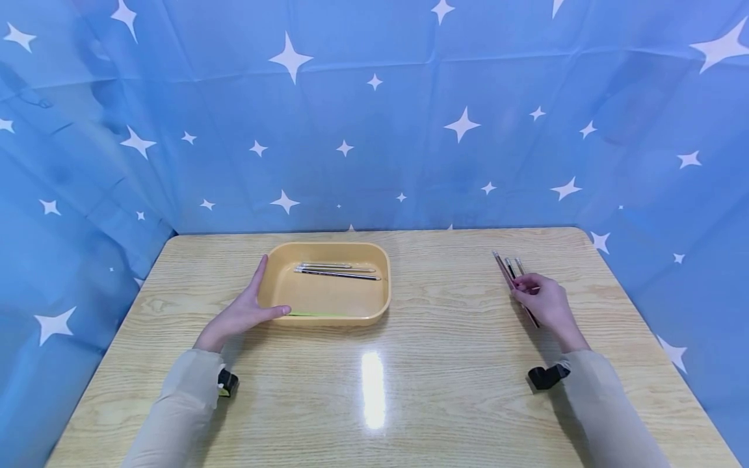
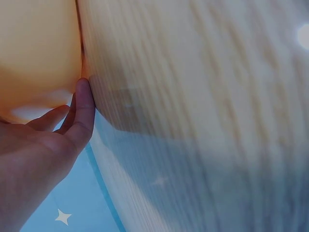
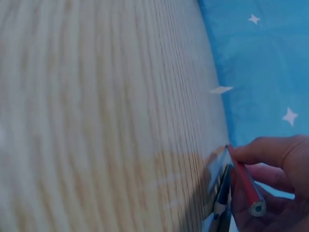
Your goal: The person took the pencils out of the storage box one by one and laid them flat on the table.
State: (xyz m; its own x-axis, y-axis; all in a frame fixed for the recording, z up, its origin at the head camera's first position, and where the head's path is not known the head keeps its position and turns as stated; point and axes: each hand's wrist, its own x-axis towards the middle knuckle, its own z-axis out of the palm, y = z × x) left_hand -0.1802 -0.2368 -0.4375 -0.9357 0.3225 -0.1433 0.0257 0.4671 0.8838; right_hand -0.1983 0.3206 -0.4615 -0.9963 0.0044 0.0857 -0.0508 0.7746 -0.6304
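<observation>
My right hand (image 1: 544, 302) pinches a red pencil (image 3: 247, 183) between thumb and fingers at the right side of the table. Beside that pencil, two more pencils (image 1: 511, 266) slant under the fingers, their far ends showing past the hand. At the left, my left hand (image 1: 246, 311) is spread at the near left corner of a yellow tray (image 1: 383, 305). Its thumb lies over the front rim and its fingers reach along the left side. Inside the tray lie several pencils (image 1: 336, 275), and a green pencil (image 1: 318, 315) runs along the front wall.
The wooden table (image 1: 450, 390) has its far edge against a blue curtain (image 1: 409, 156) with white stars. A bright light reflection (image 1: 373, 390) shows on the tabletop in front of the tray. Black wrist cameras (image 1: 549, 376) sit at both cuffs.
</observation>
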